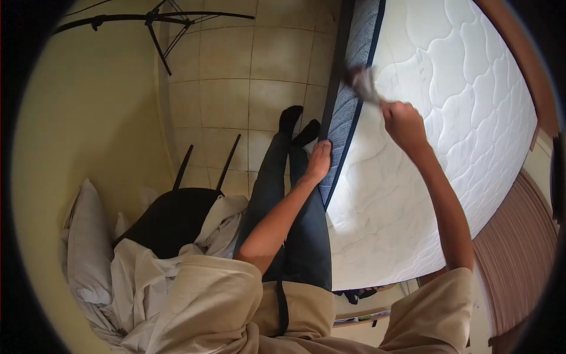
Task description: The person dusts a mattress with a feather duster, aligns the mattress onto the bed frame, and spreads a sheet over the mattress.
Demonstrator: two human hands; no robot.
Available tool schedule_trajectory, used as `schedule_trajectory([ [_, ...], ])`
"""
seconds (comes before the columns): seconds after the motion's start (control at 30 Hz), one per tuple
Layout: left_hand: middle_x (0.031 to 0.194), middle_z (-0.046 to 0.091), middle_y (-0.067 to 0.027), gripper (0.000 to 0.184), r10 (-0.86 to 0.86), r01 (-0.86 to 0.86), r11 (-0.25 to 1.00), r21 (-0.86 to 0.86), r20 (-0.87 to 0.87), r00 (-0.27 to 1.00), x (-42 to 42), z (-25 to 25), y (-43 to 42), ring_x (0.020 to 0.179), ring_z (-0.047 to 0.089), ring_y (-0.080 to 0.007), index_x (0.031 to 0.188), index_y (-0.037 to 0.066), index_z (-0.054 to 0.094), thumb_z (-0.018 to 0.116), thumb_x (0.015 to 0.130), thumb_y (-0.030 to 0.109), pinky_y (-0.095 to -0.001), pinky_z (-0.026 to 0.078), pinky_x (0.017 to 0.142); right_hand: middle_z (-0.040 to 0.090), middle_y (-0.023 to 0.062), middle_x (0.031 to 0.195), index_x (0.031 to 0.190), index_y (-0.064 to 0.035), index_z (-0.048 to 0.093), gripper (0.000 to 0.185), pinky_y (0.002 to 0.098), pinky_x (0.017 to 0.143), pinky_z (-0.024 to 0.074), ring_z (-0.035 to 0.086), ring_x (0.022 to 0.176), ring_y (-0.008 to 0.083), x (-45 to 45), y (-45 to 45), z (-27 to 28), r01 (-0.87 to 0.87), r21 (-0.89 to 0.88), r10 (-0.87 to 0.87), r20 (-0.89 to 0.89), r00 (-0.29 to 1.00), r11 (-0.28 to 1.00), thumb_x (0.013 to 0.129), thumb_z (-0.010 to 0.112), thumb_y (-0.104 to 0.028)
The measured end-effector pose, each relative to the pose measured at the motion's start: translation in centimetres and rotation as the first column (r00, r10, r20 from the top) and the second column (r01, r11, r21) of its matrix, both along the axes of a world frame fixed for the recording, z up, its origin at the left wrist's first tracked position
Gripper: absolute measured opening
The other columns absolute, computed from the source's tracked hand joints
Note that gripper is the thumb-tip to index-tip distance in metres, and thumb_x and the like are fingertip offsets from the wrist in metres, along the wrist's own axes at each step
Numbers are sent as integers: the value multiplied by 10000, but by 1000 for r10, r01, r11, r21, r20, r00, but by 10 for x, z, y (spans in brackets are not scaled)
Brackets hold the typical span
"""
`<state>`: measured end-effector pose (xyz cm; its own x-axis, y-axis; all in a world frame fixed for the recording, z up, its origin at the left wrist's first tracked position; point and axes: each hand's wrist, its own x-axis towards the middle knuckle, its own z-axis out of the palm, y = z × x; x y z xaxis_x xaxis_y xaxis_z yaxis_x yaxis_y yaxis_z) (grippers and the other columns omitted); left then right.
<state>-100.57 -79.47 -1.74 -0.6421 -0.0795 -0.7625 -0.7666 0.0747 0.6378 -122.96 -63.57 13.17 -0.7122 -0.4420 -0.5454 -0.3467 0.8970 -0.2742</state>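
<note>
My right hand (404,125) is closed around the handle of a brush-like tool (364,84), held over the upper edge of the mattress (407,183). Motion smears the tool's grey and reddish-brown head, so its exact kind is unclear. The mattress has a white quilted top and a blue-grey side band (344,115) with dark piping. Against that side band, beside the dark bed frame, rests my left hand (319,161), its fingers stretched out and holding nothing. Its underside is hidden.
Left of my legs stands a black chair (171,221) with pale cloth (141,265) over it and a pillow (87,245) beside it. A black folding rack (150,17) is near the wall. Cream tiles (224,103) cover the floor. A brown pleated panel (519,253) is at right.
</note>
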Motion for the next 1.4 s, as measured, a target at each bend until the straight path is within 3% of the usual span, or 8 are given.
schedule_trajectory([
  [0.27, 1515, 405, -249, 583, -85, 103, 982, 160, -117, 989, -72, 8, -5, 1444, 341, -359, 1471, -44, 383, 374, 1053, 361, -389, 248, 1193, 514, -3, 685, 981, 21, 625, 256, 273, 602, 405, 460, 632, 115, 193, 131, -45, 951, -53, -886, 349, 304, 305, 1030, 541, -217],
  [0.37, 1617, 119, -287, 737, -206, 222, 973, 60, -197, 958, -98, 31, 21, 1518, 127, -374, 1545, -94, 66, 386, 1044, 341, -388, 121, 1239, 501, -12, 693, 939, -25, 619, 235, 264, 562, 395, 463, 619, 80, 250, 121, -40, 696, -274, -601, 358, 714, 664, 1030, 543, -228],
  [0.5, 1606, 114, -320, 738, -224, 190, 973, -133, -336, 915, -96, 19, 43, 1508, 134, -408, 1529, -127, 62, 426, 1037, 284, -406, 126, 1238, 513, 12, 688, 903, -2, 595, 300, 299, 655, 431, 499, 684, 114, 329, 118, -81, 998, -56, -876, 482, -8, -40, 1041, 516, -257],
  [0.7, 1591, 131, -337, 706, -228, 194, 973, -122, -434, 871, -73, 22, 42, 1491, 169, -436, 1533, -113, 67, 438, 1044, 235, -432, 162, 1228, 519, 45, 669, 816, 2, 534, 350, 328, 626, 427, 480, 651, 139, 339, 99, -73, 938, -306, -960, 266, -82, -165, 1026, 555, -277],
  [0.83, 1596, 123, -328, 708, -310, 243, 951, -193, -605, 734, -43, 7, 38, 1489, 176, -433, 1542, -101, 40, 400, 1063, 277, -429, 162, 1226, 438, -25, 614, 795, -40, 551, 398, 299, 566, 384, 417, 590, 108, 333, 98, -68, 841, -284, -796, 286, 533, 461, 1054, 505, -338],
  [0.9, 1595, 130, -324, 694, -332, 269, 942, -202, -426, 842, -34, 14, 43, 1488, 186, -419, 1545, -99, 33, 380, 1074, 276, -424, 174, 1220, 430, -24, 586, 803, -62, 554, 412, 294, 549, 378, 425, 573, 96, 337, 99, -79, 940, -205, -847, 513, -135, -274, 1060, 481, -376],
  [1.3, 1553, 244, -338, 610, -316, 160, 926, -343, -468, 825, -20, 25, 61, 1442, 287, -428, 1522, -106, 168, 396, 1060, 222, -442, 227, 1199, 566, 171, 717, 876, 30, 565, 380, 399, 644, 441, 508, 631, 278, 445, 85, -72, 895, -202, -740, 508, 442, 396, 1039, 522, -311],
  [1.4, 1575, 203, -328, 621, -575, 195, 738, -646, -450, 683, -10, 27, 63, 1465, 233, -441, 1526, -90, 191, 421, 1045, 229, -490, 197, 1211, 463, 93, 616, 837, 4, 527, 363, 374, 582, 404, 465, 586, 189, 458, 69, -72, 944, -258, -879, 473, -60, -203, 1027, 556, -304],
])
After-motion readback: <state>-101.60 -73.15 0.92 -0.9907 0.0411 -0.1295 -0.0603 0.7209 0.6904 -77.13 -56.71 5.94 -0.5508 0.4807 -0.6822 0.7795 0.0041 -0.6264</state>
